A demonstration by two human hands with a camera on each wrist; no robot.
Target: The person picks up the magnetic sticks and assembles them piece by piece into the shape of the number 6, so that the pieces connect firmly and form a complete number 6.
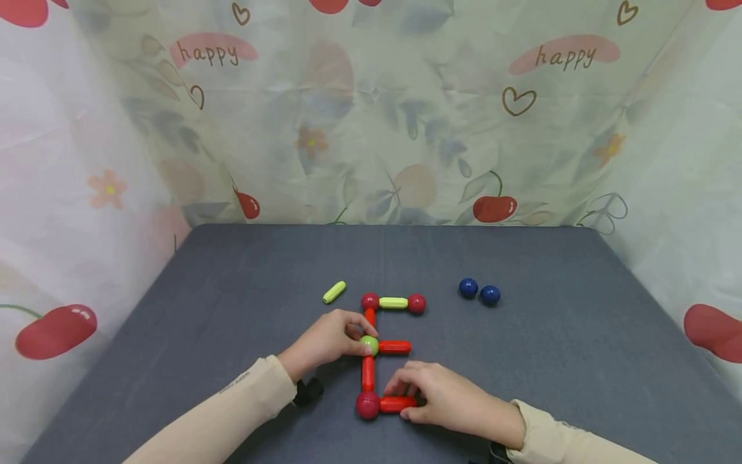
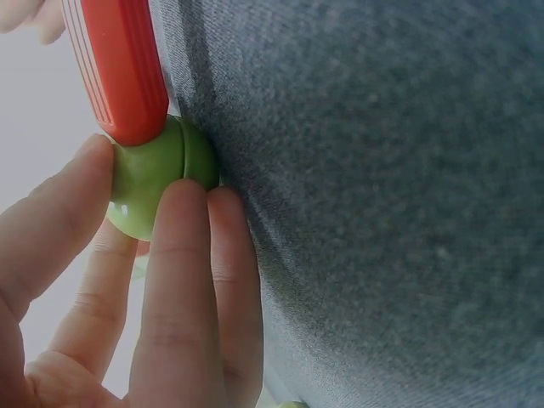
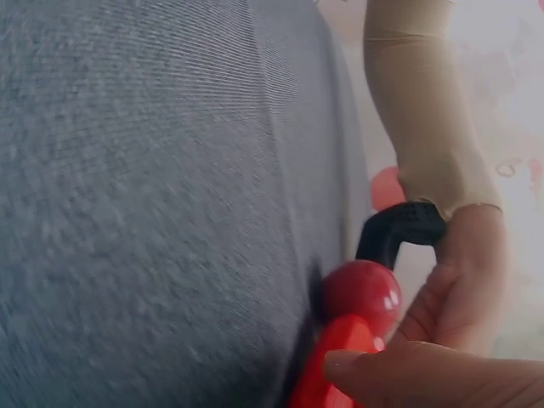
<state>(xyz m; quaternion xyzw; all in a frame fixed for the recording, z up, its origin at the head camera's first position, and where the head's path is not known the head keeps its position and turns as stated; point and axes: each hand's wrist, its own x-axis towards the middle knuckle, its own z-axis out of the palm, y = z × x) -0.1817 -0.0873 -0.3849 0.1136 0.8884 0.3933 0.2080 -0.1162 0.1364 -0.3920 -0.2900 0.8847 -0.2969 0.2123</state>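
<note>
An E-shaped assembly of balls and rods lies on the dark cloth. My left hand [image 1: 334,338] pinches its middle green ball [image 2: 140,183] between thumb and fingertips. A red rod [image 1: 395,347] sticks out rightward from that ball; another red rod [image 1: 368,374] runs down to a dark red ball [image 1: 368,405]. With thumb and fingers, my right hand [image 1: 443,396] grips the near red rod [image 1: 397,404], which meets the dark red ball. At the far end, a red ball [image 1: 370,301], a yellow-green rod [image 1: 393,302] and a second red ball [image 1: 417,303] form the top arm.
A loose yellow-green rod [image 1: 334,292] lies beyond the left hand. Two dark blue balls [image 1: 468,288] sit close together at the right rear. A patterned curtain [image 1: 377,129] hangs behind and beside the dark table [image 1: 556,322].
</note>
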